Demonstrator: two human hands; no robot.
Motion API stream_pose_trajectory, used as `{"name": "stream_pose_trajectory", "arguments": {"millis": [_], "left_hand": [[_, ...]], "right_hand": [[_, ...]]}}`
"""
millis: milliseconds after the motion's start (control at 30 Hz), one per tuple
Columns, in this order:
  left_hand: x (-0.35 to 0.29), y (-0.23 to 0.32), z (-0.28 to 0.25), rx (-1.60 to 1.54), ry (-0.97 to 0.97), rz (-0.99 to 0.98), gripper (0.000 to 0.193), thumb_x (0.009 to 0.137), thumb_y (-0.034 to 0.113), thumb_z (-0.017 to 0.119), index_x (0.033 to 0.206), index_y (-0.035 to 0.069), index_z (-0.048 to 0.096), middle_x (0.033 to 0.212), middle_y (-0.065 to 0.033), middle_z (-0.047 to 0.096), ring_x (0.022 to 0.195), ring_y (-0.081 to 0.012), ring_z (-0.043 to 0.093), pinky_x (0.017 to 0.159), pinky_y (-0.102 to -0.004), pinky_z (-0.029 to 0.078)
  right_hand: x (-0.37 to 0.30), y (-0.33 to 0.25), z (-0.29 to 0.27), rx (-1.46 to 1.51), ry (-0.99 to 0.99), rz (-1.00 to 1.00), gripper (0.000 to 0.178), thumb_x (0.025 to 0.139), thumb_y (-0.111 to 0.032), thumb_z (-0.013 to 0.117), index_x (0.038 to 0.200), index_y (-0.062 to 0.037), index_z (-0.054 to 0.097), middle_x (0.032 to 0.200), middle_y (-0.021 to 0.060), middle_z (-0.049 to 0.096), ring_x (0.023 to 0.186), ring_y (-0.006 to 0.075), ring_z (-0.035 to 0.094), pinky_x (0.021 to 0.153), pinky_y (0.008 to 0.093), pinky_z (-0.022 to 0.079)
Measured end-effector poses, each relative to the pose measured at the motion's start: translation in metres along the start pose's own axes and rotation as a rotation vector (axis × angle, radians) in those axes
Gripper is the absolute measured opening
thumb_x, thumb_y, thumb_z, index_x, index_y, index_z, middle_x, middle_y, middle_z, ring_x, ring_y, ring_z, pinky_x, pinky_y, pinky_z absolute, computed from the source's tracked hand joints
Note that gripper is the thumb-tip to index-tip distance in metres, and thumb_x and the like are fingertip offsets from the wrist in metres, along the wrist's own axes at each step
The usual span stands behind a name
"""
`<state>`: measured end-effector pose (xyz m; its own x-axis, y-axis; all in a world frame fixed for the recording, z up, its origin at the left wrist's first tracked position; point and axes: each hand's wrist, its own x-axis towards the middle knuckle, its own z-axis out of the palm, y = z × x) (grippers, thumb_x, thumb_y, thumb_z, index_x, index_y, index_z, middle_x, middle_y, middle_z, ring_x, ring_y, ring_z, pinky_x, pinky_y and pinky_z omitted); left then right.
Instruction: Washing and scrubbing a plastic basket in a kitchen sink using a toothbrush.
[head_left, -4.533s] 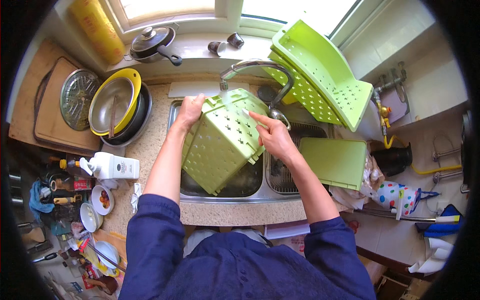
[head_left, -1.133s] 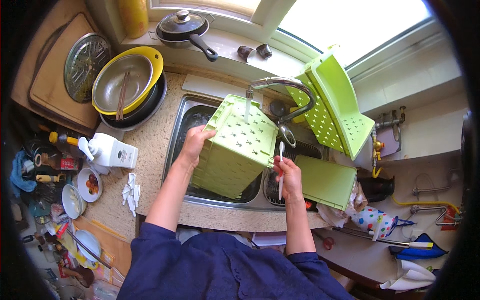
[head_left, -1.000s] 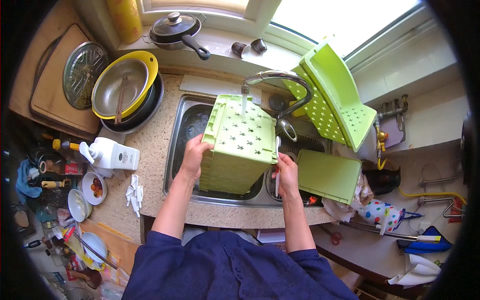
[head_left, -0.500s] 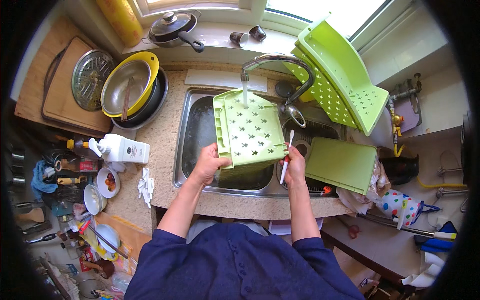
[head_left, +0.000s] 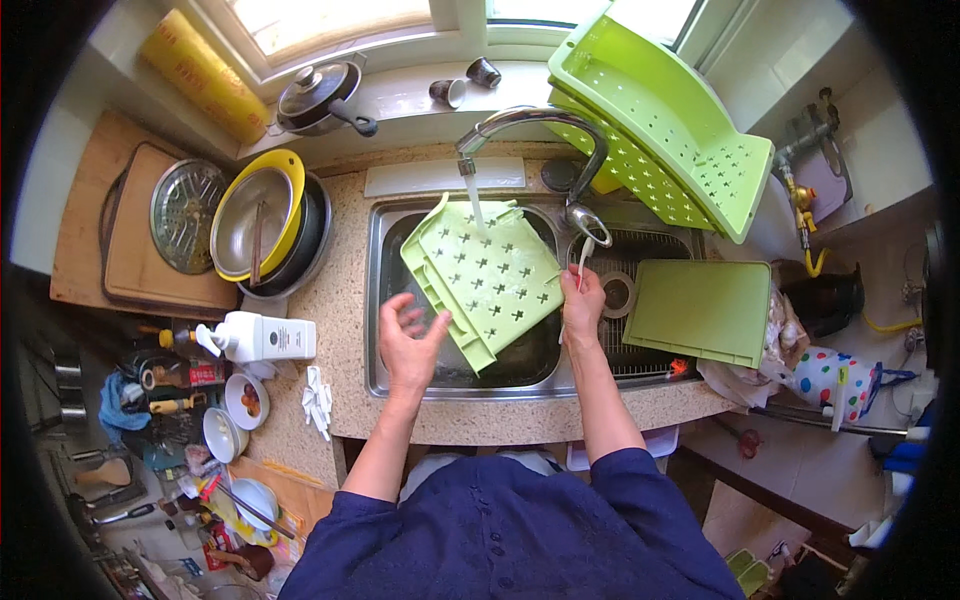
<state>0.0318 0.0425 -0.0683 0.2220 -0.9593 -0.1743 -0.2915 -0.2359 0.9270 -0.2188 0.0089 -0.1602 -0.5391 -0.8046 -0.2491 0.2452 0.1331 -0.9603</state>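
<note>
A light green plastic panel (head_left: 496, 263) with star-shaped holes is tilted over the left basin of the steel sink (head_left: 375, 350). Water from the curved faucet (head_left: 520, 118) runs onto its upper part. My right hand (head_left: 584, 305) grips the panel's right edge and also holds a slim toothbrush (head_left: 585, 252), bristle end up. My left hand (head_left: 408, 345) is open beside the panel's lower left edge, fingers spread, with nothing in it.
A flat green panel (head_left: 700, 310) lies over the right basin. Green perforated racks (head_left: 660, 130) lean behind the faucet. Stacked bowls (head_left: 262, 225), a white pump bottle (head_left: 265, 337) and small white pieces (head_left: 317, 402) are on the left. A lidded pan (head_left: 318, 98) sits on the sill.
The green panel has turned and tipped lower into the left basin. My left hand has let go of its left edge and opened. My right hand still holds the panel and toothbrush.
</note>
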Motion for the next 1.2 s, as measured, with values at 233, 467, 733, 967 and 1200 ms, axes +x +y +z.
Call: {"name": "stream_pose_trajectory", "arguments": {"millis": [233, 467, 733, 967, 1200], "left_hand": [[0.099, 0.044, 0.057, -0.267, -0.226, 0.149, 0.014, 0.096, 0.007, 0.054, 0.102, 0.0, 0.064, 0.082, -0.0082, 0.069, 0.07, -0.0111, 0.065, 0.06, -0.0226, 0.052], [0.155, 0.04, 0.1, 0.594, -0.189, 0.529, 0.027, 0.074, 0.029, 0.078, 0.095, 0.014, 0.07, 0.083, -0.0081, 0.069, 0.075, -0.0259, 0.065, 0.07, -0.038, 0.05], [0.142, 0.068, 0.095, 1.078, -0.287, 0.624, 0.052, 0.085, 0.048, 0.059, 0.107, 0.002, 0.062, 0.099, -0.0147, 0.063, 0.102, -0.0307, 0.056, 0.094, -0.0443, 0.038], [0.157, 0.024, 0.082, 0.802, -0.088, 0.748, 0.038, 0.09, 0.033, 0.057, 0.114, 0.005, 0.064, 0.108, -0.016, 0.066, 0.107, -0.0315, 0.058, 0.097, -0.045, 0.039], [0.163, 0.017, 0.08, 0.798, -0.052, 0.771, 0.025, 0.091, 0.023, 0.054, 0.108, 0.008, 0.063, 0.102, -0.0107, 0.064, 0.102, -0.0294, 0.057, 0.097, -0.0422, 0.04]], "right_hand": [[0.002, 0.005, 0.004, -0.069, -0.006, -0.056, 0.024, 0.089, -0.007, 0.064, 0.111, 0.002, 0.058, 0.093, 0.005, 0.064, 0.083, 0.0113, 0.059, 0.078, 0.0254, 0.047], [-0.001, -0.004, -0.005, -0.148, -0.069, -0.011, 0.021, 0.095, -0.012, 0.057, 0.112, -0.0011, 0.065, 0.086, 0.0008, 0.064, 0.073, 0.0069, 0.056, 0.066, 0.0227, 0.045], [-0.012, -0.034, -0.024, -0.282, -0.034, -0.004, 0.023, 0.094, -0.009, 0.056, 0.112, 0.001, 0.065, 0.074, 0.006, 0.065, 0.064, 0.0109, 0.06, 0.061, 0.0263, 0.048], [-0.032, -0.063, -0.022, -0.59, -0.254, -0.196, 0.008, 0.091, -0.009, 0.057, 0.093, -0.0024, 0.062, 0.071, 0.0116, 0.067, 0.064, 0.0249, 0.066, 0.058, 0.0373, 0.05], [-0.032, -0.087, -0.014, -0.895, -0.267, -0.465, 0.007, 0.085, -0.011, 0.064, 0.089, -0.0079, 0.061, 0.08, 0.0166, 0.067, 0.074, 0.0375, 0.065, 0.062, 0.0459, 0.05]]}}
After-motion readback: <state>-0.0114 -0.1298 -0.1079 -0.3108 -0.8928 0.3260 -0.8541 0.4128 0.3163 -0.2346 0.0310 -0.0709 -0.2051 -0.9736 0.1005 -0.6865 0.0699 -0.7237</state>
